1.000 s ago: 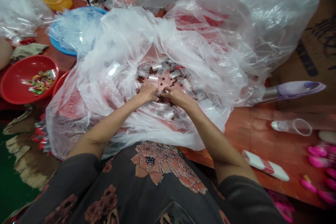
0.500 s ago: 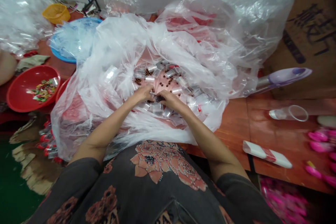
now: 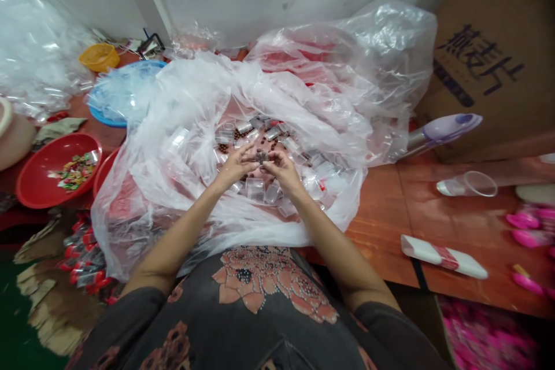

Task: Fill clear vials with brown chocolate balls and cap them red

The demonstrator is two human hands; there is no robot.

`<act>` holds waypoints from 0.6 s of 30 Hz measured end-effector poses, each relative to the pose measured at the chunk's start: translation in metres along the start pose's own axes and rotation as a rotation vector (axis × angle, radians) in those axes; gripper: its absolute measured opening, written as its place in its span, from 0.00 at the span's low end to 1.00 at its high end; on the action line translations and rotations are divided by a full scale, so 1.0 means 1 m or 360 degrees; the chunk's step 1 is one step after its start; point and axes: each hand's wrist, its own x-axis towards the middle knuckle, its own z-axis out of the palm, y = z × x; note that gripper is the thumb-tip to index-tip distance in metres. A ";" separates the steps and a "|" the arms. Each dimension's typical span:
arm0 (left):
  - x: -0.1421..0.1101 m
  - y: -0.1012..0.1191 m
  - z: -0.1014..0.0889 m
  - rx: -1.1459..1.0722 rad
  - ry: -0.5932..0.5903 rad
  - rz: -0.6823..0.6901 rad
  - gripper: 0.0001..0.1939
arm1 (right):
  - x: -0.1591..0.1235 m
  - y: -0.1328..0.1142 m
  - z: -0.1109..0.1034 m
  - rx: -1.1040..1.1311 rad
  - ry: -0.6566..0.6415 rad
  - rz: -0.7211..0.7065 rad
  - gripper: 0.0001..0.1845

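Note:
Between the fingertips of both hands is a small clear plastic container (image 3: 262, 157) with something dark in it, too small to make out. My left hand (image 3: 236, 166) pinches it from the left. On the other side, my right hand (image 3: 282, 171) grips it with thumb and fingers. Around and below the hands, several small clear containers (image 3: 255, 189) lie in a big opened plastic bag (image 3: 191, 92). Small round brown balls (image 3: 223, 148) are scattered loose among them, on a pinkish surface.
A red bowl (image 3: 32, 176) with colourful small pieces and a blue basin (image 3: 102, 113) stand at left. To the right are a purple-handled tool (image 3: 453, 129), a clear cup (image 3: 474, 184), a white packet (image 3: 442, 255) and a cardboard box (image 3: 485, 110). Pink items (image 3: 526, 237) lie at far right.
Both hands have lifted slightly from among the containers, and the small container between them now shows more plainly. The camera view has tilted upward a little.

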 end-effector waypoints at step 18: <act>-0.019 0.022 0.016 -0.0224 -0.0011 -0.0001 0.29 | -0.020 -0.040 -0.010 -0.0863 -0.0285 -0.0409 0.26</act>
